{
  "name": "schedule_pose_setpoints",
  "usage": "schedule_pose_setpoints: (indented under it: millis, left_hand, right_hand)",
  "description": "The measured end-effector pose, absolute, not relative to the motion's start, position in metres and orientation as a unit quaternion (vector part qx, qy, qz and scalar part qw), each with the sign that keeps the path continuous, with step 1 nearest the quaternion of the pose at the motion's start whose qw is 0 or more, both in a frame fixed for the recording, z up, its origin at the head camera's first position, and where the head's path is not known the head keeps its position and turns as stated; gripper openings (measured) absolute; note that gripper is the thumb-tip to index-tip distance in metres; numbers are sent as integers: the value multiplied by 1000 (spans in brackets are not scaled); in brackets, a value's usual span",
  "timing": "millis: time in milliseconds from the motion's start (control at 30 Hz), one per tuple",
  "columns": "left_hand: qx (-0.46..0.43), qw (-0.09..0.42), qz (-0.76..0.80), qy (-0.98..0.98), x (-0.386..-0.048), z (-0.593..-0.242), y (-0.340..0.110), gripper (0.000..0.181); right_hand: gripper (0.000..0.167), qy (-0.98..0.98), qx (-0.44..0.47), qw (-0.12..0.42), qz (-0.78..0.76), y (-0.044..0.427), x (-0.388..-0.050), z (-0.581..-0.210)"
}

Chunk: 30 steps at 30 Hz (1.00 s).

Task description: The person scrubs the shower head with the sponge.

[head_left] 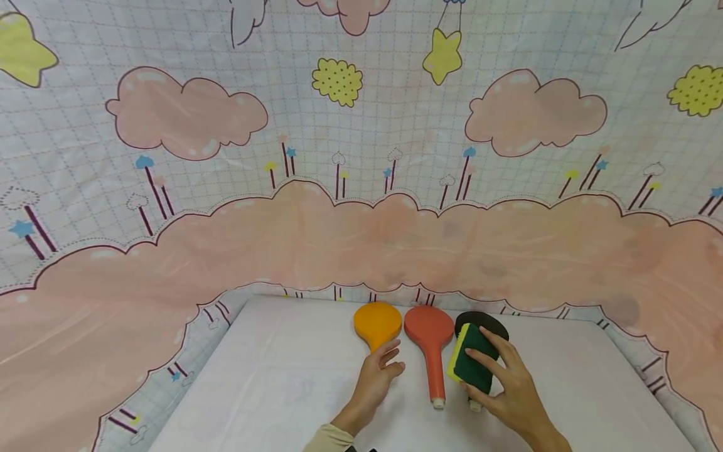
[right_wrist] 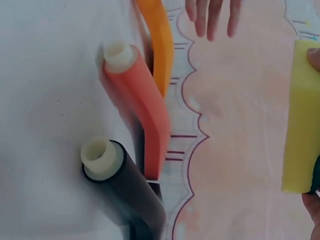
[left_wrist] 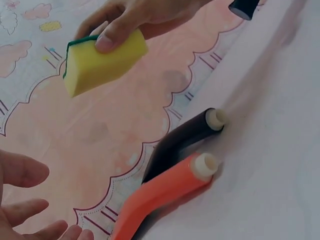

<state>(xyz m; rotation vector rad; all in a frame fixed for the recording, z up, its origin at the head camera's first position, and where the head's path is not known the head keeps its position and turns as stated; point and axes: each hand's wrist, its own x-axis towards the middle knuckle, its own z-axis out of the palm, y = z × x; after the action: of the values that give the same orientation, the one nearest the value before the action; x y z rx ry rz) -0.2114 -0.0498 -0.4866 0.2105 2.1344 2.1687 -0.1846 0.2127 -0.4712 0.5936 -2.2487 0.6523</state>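
My right hand (head_left: 516, 395) pinches a yellow-and-green sponge (head_left: 476, 373) between thumb and fingers, raised above a black shower head (head_left: 492, 320). In the left wrist view the yellow side of the sponge (left_wrist: 107, 65) shows, apart from the shower heads. My left hand (head_left: 369, 383) hovers near the handle of a yellow-orange shower head (head_left: 377, 321), its fingers spread and holding nothing. Between the hands lies a red-orange shower head (head_left: 430, 326). The handles end in pale connectors, seen on the red-orange and black ones (right_wrist: 125, 175). My left hand hides the yellow-orange handle's end in the head view.
The three shower heads lie side by side on a white table (head_left: 254, 376), toward its far edge. Behind the table hangs a cloth (head_left: 361, 245) printed with clouds and stars. Another dark object (left_wrist: 244, 9) shows at the top of the left wrist view.
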Motion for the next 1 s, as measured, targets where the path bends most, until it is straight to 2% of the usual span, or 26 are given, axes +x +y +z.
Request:
schedule_pose_setpoints:
  millis: [167, 467, 767, 1000]
  left_hand:
    - [56, 36, 694, 716, -213, -491, -64, 52]
    - [17, -19, 661, 750, -222, -505, -76, 62]
    - [-29, -4, 614, 789, -230, -523, -78, 70]
    - [-27, -5, 579, 815, -234, -529, -75, 76]
  right_hand:
    - [63, -872, 231, 345, 259, 206, -187, -473]
    - [63, -871, 247, 331, 265, 191, -190, -477]
    - [61, -877, 245, 297, 288, 180, -193, -484]
    - [60, -876, 250, 296, 288, 176, -195, -486]
